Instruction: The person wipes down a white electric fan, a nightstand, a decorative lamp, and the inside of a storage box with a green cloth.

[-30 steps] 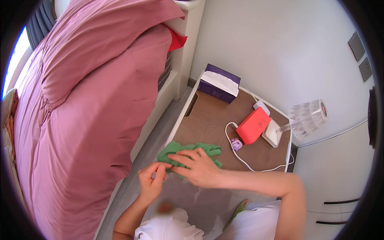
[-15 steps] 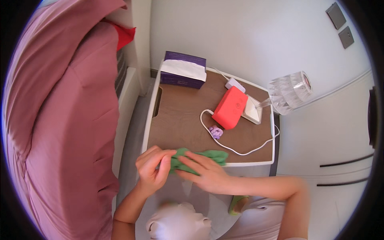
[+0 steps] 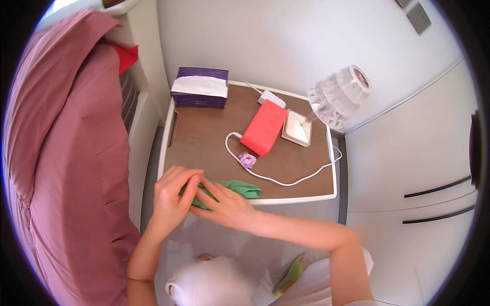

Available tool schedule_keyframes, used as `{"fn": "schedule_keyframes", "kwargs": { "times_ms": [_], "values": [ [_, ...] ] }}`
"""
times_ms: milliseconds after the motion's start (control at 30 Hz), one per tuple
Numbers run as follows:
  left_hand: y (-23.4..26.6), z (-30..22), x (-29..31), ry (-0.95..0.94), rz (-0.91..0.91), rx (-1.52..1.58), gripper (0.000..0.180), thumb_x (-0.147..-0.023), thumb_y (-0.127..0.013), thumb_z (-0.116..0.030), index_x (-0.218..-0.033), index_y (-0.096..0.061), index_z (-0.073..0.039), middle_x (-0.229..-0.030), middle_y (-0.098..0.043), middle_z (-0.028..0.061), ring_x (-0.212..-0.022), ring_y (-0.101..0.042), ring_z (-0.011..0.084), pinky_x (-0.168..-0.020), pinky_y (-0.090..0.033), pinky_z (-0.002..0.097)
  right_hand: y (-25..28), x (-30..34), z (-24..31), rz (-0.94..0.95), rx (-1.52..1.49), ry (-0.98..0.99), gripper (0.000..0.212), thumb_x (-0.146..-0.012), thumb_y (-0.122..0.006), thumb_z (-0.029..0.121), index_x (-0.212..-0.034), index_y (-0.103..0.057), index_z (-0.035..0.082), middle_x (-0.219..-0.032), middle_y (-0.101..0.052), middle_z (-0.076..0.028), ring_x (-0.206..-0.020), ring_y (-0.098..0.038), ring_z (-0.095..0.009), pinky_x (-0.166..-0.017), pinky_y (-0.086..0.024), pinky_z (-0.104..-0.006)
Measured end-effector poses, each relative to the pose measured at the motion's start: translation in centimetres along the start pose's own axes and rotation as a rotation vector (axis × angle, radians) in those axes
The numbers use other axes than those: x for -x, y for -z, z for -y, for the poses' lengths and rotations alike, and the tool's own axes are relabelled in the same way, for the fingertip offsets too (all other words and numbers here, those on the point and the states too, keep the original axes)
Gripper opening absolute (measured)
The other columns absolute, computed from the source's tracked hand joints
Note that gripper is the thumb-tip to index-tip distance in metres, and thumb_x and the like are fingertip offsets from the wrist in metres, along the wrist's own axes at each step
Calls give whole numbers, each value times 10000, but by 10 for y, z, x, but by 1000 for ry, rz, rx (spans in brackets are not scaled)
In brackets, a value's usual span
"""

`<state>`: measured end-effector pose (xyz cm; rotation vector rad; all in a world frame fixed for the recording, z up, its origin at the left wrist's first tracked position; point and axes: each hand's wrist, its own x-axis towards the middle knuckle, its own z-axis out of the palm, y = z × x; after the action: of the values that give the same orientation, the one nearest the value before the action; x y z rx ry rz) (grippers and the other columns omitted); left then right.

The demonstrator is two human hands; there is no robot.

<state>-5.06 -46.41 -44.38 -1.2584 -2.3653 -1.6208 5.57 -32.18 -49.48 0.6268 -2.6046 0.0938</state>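
Note:
A soft green cloth [image 3: 241,187], bunched into folds, is between my two hands at the near left edge of the bedside table [image 3: 204,145]. My left hand [image 3: 172,198] closes on its left end, thumb and fingertips together. From the other side my right hand [image 3: 227,206] grips the cloth's middle, its fingers reaching over it to meet the left fingertips. The cloth's right end lies loose past my right hand, along the table rim. Part of the cloth is hidden under my fingers.
On the table are a purple tissue box [image 3: 200,97], a red box-shaped device [image 3: 264,127] with a white cable [image 3: 301,179], a purple flower-like ornament [image 3: 247,159], a white plug block [image 3: 271,98] and a clear lamp [image 3: 339,97]. A pink-covered bed [image 3: 76,168] flanks the left; drawers [image 3: 408,173] stand right.
My view has shifted, so the table and its things sit further left in the picture. My hands have come together over the cloth, with the right fingers now touching the left.

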Motion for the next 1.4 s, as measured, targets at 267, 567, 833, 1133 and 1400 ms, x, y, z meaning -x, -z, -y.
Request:
{"fn": "schedule_keyframes", "kwargs": {
  "times_ms": [267,567,833,1133,1400],
  "values": [
    [-67,-33,-42,-425,389,-140,193,-820,-680,5,-1012,-692,-11,-1069,-668,93,-1053,-609,301,-860,-508,384,35,70,-20,-37,-12,-179,483,-704,-642,164,-1185,-668,191,-1250,-565,-122,-1199,-553,-313,-916,-523,-373],
    [-111,-18,-48,-605,463,-405,147,-781,-752,-84,-832,-620,-47,-843,-581,86,-806,-585,295,-719,-484,395,98,255,-79,-147,261,-350,529,-745,-637,114,-1255,-666,253,-1435,-508,-81,-1262,-512,-258,-870,-476,-347],
    [-48,-8,-34,-414,459,-684,146,-761,-737,-20,-829,-608,-28,-851,-568,98,-828,-564,304,-735,-465,414,30,209,-24,-421,262,-730,470,-780,-614,162,-1240,-685,232,-1434,-513,-49,-1285,-483,-283,-985,-374,-427],
    [-73,-64,-29,-439,451,-858,254,-758,-646,71,-1001,-635,-3,-986,-597,141,-908,-580,339,-791,-479,436,-18,159,-2,-573,114,-550,391,-875,-574,203,-1252,-671,243,-1430,-527,-7,-1308,-455,-254,-1014,-389,-358],
    [-178,-119,-20,-735,738,-603,453,-742,-727,-34,-1182,-622,-24,-1139,-615,124,-1009,-608,308,-837,-502,418,72,253,-81,-1282,-369,-1184,424,-818,-491,83,-1202,-669,81,-1366,-528,-146,-1209,-509,-298,-997,-408,-413]
  ]
}}
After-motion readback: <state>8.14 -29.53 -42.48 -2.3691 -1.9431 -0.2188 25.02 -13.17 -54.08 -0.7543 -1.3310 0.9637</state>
